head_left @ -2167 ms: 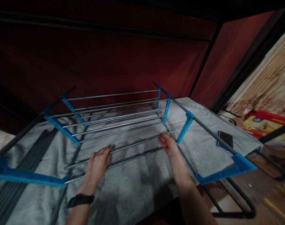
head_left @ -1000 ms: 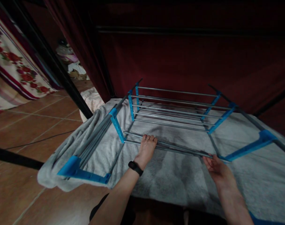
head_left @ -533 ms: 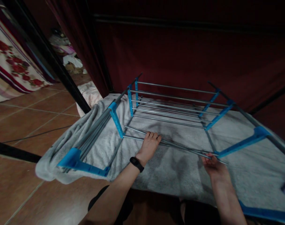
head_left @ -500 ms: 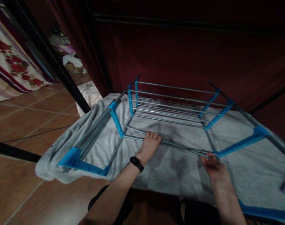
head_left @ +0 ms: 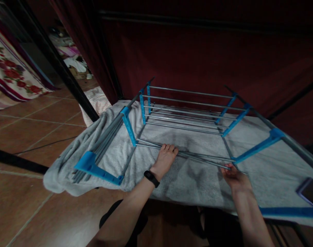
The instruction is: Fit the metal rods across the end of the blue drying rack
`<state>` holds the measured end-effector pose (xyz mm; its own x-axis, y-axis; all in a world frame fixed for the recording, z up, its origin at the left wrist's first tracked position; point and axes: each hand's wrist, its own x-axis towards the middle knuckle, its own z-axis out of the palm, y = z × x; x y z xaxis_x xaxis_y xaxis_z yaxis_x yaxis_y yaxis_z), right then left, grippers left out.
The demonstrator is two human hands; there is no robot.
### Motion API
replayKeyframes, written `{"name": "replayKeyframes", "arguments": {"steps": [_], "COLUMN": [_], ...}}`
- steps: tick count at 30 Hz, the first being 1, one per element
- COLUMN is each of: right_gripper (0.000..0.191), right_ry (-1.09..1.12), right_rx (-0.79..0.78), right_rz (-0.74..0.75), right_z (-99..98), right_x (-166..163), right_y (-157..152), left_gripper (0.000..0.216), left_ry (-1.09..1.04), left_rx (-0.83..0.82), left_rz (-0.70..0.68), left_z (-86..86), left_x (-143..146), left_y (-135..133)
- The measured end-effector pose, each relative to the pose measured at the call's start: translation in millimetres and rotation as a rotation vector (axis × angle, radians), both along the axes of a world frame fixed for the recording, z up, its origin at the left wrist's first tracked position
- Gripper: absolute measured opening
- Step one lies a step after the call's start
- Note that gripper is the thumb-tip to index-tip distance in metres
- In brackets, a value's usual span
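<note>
At the near side, the person's dark-clad legs [head_left: 223, 226] stood just below the near edge of the grey blanket [head_left: 197, 192]. By that edge's right end lay a long blue bracket [head_left: 290, 212], and above it, towards the right edge, a phone [head_left: 311, 192].

The right hand [head_left: 233, 176], palm turned up, pinched a thin rod [head_left: 210, 162] close to its right end, thumb and fingers narrow around it. The left hand [head_left: 165, 157], with a black band [head_left: 151, 178] on its wrist, had its fingers curled down over the same rod, left of its middle; I could not tell whether they also gripped the second rod [head_left: 218, 157] there. The thin rod slanted across that second rod, which ran between the feet of two blue brackets of the rack [head_left: 129, 127]. The thin rod's right end reached past the right-hand bracket.

The rack took up the blanket from its middle towards its far edge, with several rods already spanning its farther brackets. A bundle of grey poles [head_left: 110, 137] lay along the blanket's left edge. Off that edge, a cable [head_left: 48, 143] crossed the tiled floor [head_left: 35, 130]. Beyond the far edge rose a dark red panel [head_left: 197, 55], and past the far left corner lay a striped cloth [head_left: 96, 103].
</note>
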<state>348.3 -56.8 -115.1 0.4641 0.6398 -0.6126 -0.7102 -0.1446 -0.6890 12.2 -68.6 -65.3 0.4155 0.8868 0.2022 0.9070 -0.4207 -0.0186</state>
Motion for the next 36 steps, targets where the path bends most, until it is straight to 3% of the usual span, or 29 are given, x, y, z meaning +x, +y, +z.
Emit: {"name": "replayKeyframes", "arguments": {"steps": [6, 16, 25, 30, 36], "right_gripper": [0.032, 0.028, 0.026, 0.027, 0.030], "right_ry": [0.005, -0.043, 0.005, -0.009, 0.039], "right_rx": [-0.073, 0.005, -0.047, -0.051, -0.032], "right_rz": [-0.025, 0.046, 0.039, 0.062, 0.066], "right_z": [3.0, 5.2, 18.5, 14.6, 18.8], "right_x": [1, -4, -19, -17, -24], "right_y": [-1, 7, 4, 4, 0], "left_gripper": [0.032, 0.031, 0.038, 0.034, 0.047], "left_ry": [0.019, 0.045, 0.062, 0.054, 0.000], "left_rx": [-0.010, -0.053, -0.008, -0.052, -0.143], "left_rz": [0.009, 0.025, 0.071, 0.076, 0.089], "left_z": [-2.6, -7.4, -11.0, -16.8, -19.9], "left_x": [1, 2, 3, 2, -7], "left_y": [-8, -7, -15, -22, -21]}}
